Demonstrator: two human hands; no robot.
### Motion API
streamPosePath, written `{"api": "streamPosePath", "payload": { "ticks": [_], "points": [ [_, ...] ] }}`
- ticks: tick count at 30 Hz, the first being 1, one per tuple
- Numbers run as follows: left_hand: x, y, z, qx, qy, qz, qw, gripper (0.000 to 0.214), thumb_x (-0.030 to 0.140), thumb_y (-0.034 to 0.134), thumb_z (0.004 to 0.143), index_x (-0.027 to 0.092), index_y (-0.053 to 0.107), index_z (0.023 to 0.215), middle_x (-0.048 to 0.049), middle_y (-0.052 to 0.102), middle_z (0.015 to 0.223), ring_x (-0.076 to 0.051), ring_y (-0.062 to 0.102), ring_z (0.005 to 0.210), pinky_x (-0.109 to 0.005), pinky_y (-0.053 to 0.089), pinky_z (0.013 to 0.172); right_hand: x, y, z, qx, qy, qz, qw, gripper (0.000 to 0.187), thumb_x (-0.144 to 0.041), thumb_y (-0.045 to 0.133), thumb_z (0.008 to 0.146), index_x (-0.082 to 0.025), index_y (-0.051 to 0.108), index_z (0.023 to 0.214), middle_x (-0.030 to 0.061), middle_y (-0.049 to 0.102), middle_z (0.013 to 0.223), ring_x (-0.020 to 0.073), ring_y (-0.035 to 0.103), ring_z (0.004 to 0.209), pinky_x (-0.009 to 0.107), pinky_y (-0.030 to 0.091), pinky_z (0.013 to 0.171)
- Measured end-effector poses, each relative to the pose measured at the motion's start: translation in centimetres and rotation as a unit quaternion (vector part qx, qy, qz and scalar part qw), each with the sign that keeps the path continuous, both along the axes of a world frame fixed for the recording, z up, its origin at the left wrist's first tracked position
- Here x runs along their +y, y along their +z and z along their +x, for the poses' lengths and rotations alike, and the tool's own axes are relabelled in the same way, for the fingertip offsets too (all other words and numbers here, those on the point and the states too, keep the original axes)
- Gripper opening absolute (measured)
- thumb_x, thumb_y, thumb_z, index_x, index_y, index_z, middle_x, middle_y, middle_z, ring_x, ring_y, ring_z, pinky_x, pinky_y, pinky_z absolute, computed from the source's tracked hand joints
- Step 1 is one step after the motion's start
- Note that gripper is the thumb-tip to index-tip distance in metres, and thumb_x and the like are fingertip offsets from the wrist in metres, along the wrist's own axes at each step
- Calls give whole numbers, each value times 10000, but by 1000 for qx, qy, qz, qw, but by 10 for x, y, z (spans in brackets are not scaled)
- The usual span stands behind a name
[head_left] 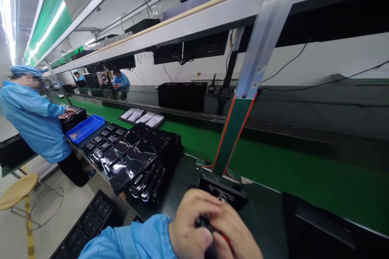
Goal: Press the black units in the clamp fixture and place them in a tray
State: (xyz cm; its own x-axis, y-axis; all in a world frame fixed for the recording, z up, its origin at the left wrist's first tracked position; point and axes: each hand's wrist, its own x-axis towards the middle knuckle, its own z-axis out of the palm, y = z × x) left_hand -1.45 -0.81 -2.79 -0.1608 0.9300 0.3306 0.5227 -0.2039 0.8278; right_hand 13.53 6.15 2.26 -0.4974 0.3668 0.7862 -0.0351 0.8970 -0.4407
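Hands, pair, bare, low in my head view, pressed together over the bench [188, 170].
Left hand [188, 224]: blue sleeve [130, 238] at its wrist; fingers curled, thumb bent in, closed around a dark piece [203, 222].
Right hand [237, 228]: fingers folded over the same piece from the other side, overlapping the left; its wrist runs off below.
Dark piece, one: between the two palms, mostly covered; a bit of red shows beside the fingers. I cannot tell its full shape.
Block [223, 191], black, one: on the bench, just beyond the knuckles, partly hidden by them. I cannot tell whether they touch.
Trays [136, 156], black, glossy, a stack: on the bench, left of the hands and apart from them; layers uneven, small parts seated in the top one's far pockets.
Bin [86, 128], blue, shallow: beyond the stack, small bits inside.
Cards [146, 117], white, four: in a dark holder behind the stack.
Post [235, 133], green with red edges below, bare metal above: rising behind the block.
Belt [291, 166], green: running along the bench's far side.
Box [182, 96], black: past the belt.
Co-worker [36, 117], blue coat and cap: far left, hands at another pile.
Stool [20, 192], wooden seat: on the floor, lower left.
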Motion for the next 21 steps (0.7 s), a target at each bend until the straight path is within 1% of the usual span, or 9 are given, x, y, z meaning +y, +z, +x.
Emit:
{"api": "streamPosePath", "payload": {
  "ticks": [2, 3, 5, 7, 8, 11, 14, 17, 21],
  "points": [
    [-11, 4, -8, -90, 87, 55, 991, 538, 561, 604, 846, 393, 626, 1356, -169, 662, 1367, -344, 646, 1285, -508, 545, 1109, 12, 16, -4, 5, -112, -76, 991, 401, -371, 614, 945, -413, 646, 1343, 77, 794, 1027, 357, 789, 917, 545, 676, 820],
    [-14, 5, -12, -107, 112, 40, 987, 505, 492, 640, 816, 372, 643, 1307, -157, 681, 1306, -338, 667, 1224, -511, 559, 1090, 21, 24, -6, -6, -163, -116, 980, 403, -429, 585, 975, -346, 637, 1366, 104, 788, 1066, 354, 784, 949, 544, 666, 862],
    [-18, 4, -20, -66, 114, -70, 989, 416, 389, 686, 750, 339, 690, 1163, -130, 721, 1175, -330, 695, 1108, -510, 581, 1039, 45, 37, -11, -57, -216, -176, 959, 536, -561, 524, 995, -228, 627, 1403, 157, 783, 1139, 363, 775, 1015, 546, 637, 938],
    [-19, 0, -26, -3, 77, -183, 980, 324, 384, 707, 729, 340, 727, 1049, -112, 754, 1084, -338, 716, 1030, -509, 596, 968, 70, 43, -16, -114, -217, -216, 945, 602, -652, 511, 972, -199, 671, 1334, 169, 789, 1159, 374, 766, 1054, 539, 617, 955],
    [-19, -3, -26, 19, 55, -219, 974, 292, 406, 714, 734, 352, 740, 1020, -103, 770, 1064, -341, 729, 1005, -504, 602, 927, 80, 42, -17, -135, -207, -231, 941, 596, -678, 515, 959, -209, 697, 1278, 161, 796, 1160, 375, 763, 1064, 534, 611, 954],
    [-18, -16, -20, 24, 20, -267, 963, 272, 452, 713, 762, 395, 763, 1023, -61, 810, 1047, -325, 765, 940, -476, 607, 821, 95, 31, -16, -140, -180, -262, 938, 559, -691, 512, 956, -233, 724, 1197, 137, 798, 1204, 359, 751, 1115, 519, 594, 981],
    [-14, -27, -7, -3, 12, -293, 956, 323, 409, 704, 772, 393, 764, 1089, -42, 830, 991, -296, 779, 873, -439, 606, 758, 83, 15, -6, -75, -230, -234, 942, 540, -655, 506, 970, -218, 706, 1215, 158, 765, 1257, 357, 710, 1194, 536, 549, 1069],
    [-9, -29, -2, -6, 2, -296, 955, 400, 374, 694, 782, 333, 750, 1176, -28, 838, 1005, -265, 783, 883, -393, 615, 794, 56, -2, 13, -18, -301, -186, 935, 447, -606, 517, 969, -224, 696, 1118, 156, 744, 1198, 373, 681, 1190, 573, 518, 1094],
    [-9, -21, -9, 67, 33, -270, 960, 385, 375, 677, 825, 260, 750, 1184, -37, 831, 1070, -254, 764, 920, -380, 598, 871, 20, -34, 43, -11, -332, -226, 916, 367, -576, 552, 945, -243, 698, 997, 125, 738, 1076, 368, 705, 1072, 564, 559, 1002]
  ]
}}
